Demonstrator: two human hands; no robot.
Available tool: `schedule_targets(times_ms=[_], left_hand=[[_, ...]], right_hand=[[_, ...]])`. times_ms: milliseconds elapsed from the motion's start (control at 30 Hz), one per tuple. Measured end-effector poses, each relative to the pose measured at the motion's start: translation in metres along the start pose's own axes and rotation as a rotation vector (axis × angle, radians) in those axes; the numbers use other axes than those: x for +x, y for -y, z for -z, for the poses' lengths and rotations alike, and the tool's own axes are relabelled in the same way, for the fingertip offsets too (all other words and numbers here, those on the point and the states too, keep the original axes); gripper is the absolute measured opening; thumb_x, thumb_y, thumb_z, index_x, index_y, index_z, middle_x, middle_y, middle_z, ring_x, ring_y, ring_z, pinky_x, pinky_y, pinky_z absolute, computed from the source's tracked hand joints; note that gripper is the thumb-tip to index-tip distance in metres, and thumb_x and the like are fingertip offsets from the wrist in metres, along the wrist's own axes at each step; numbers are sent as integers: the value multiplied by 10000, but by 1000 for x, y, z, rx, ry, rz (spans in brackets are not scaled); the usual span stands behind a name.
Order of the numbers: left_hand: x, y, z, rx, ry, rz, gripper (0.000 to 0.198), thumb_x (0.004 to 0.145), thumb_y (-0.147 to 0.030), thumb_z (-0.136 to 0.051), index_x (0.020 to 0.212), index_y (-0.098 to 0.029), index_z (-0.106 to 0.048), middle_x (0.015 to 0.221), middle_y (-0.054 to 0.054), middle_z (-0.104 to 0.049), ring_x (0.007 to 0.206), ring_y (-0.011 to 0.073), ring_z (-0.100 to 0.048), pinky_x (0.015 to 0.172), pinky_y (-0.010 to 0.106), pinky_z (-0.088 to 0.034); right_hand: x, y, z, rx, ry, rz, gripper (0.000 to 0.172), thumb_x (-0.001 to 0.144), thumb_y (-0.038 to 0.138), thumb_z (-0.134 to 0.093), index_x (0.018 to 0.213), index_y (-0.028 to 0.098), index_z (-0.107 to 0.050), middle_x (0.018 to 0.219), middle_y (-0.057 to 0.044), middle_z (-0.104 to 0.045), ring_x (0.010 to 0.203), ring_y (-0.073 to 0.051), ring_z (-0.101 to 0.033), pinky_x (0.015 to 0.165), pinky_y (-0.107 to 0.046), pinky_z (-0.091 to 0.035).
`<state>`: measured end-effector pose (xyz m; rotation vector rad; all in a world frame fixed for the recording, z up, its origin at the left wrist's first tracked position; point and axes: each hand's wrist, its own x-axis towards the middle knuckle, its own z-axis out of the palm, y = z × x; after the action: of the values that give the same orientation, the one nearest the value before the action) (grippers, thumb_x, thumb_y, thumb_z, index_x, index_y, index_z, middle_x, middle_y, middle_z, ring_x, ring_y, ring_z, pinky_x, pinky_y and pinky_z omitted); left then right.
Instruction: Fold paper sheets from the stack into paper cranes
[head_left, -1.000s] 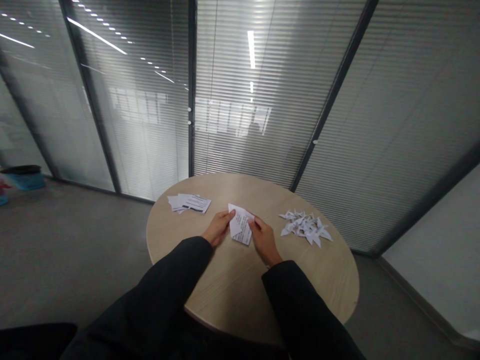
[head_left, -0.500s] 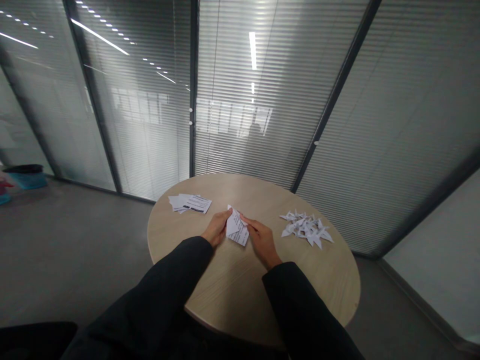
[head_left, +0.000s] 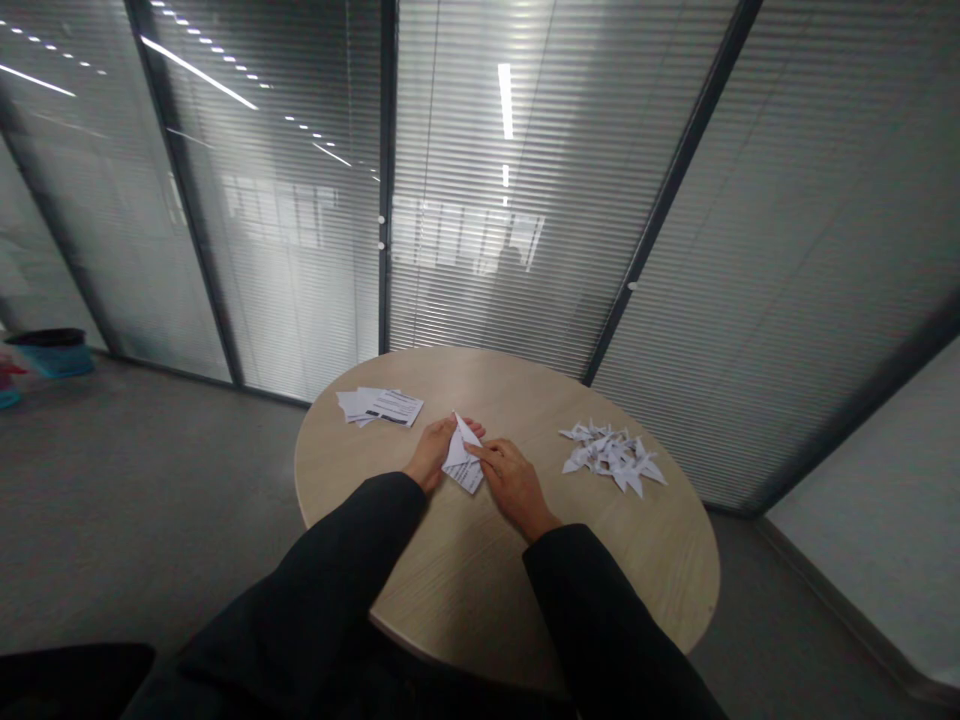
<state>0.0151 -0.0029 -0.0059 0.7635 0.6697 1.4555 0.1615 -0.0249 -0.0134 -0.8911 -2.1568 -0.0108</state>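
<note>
Between my hands, above the middle of the round table, is a partly folded sheet of printed paper (head_left: 465, 470) with a pointed top and a blank white flap. My left hand (head_left: 433, 450) holds its left side, with fingers passing behind it. From the right, my right hand (head_left: 517, 485) presses its fingers on the folded flap. Off to the right lies a pile of folded paper cranes (head_left: 615, 455). Several loose printed sheets (head_left: 381, 406) overlap at the left of the table.
The round wooden table (head_left: 450, 590) stands close to a glass partition with blinds (head_left: 517, 300). On the floor at far left is a blue bin (head_left: 56, 355) with a black lining. A dark object (head_left: 75, 675) shows at the lower left corner.
The paper's right side has been folded over to the left, making it narrower with a blank flap on top. My right fingers have moved left onto this flap.
</note>
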Motion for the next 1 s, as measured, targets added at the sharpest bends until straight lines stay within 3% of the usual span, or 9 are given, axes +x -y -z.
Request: schedule_targets(times_ms=[233, 400, 600, 667, 767, 900, 1000], left_hand=[[-3, -1, -4, -30, -10, -7, 323, 838, -389, -544, 887, -73, -588, 900, 179, -685, 869, 246, -670, 778, 386, -540], [-3, -1, -4, 16, 8, -22, 276, 710, -246, -715, 898, -99, -576, 907, 142, -686, 851, 225, -671, 776, 356, -533], [0, -1, -1, 65, 0, -87, 300, 650, -225, -753, 873, -104, -591, 888, 120, -696, 855, 215, -669, 765, 326, -526], [0, -1, -1, 103, 0, -112, 317, 641, -266, -758, 862, -104, -598, 861, 112, -700, 820, 214, -673, 738, 321, -528], [0, -1, -2, 162, 23, -121, 364, 616, -321, -769, 860, -106, -606, 836, 106, -701, 776, 209, -673, 701, 316, -527], [-2, 0, -2, 248, 80, -115, 400, 605, -370, -765, 866, -105, -618, 850, 103, -700, 694, 173, -656, 646, 282, -509], [-3, 0, -2, 300, 109, -106, 416, 607, -401, -755, 868, -104, -625, 861, 101, -699, 644, 150, -636, 617, 266, -492]], right_hand=[[-1, 2, -3, -92, 11, 2, 329, 867, 141, -467, 1130, 242, -637, 974, -90, -613, 914, -193, -551, 821, -324, -474], [-1, 3, -3, -98, 26, 7, 330, 859, 125, -463, 1124, 213, -638, 972, -100, -607, 912, -202, -547, 819, -329, -474], [0, 7, -2, 97, 1, -28, 382, 834, 114, -413, 1150, 204, -608, 1049, -102, -590, 980, -203, -540, 879, -351, -446], [2, 9, -1, 243, -42, -96, 418, 838, 135, -392, 1229, 193, -529, 1073, -96, -597, 997, -196, -549, 877, -348, -444], [3, 9, 0, 457, -83, -335, 423, 868, 261, -412, 1282, 175, -406, 960, -72, -648, 849, -185, -608, 753, -321, -479], [4, 2, -2, 685, -83, -589, 377, 832, 424, -486, 1108, 166, -478, 792, -42, -665, 744, -189, -620, 694, -305, -470], [5, -2, -4, 829, -36, -632, 346, 781, 485, -531, 897, 161, -574, 793, -45, -657, 747, -190, -607, 681, -290, -463]])
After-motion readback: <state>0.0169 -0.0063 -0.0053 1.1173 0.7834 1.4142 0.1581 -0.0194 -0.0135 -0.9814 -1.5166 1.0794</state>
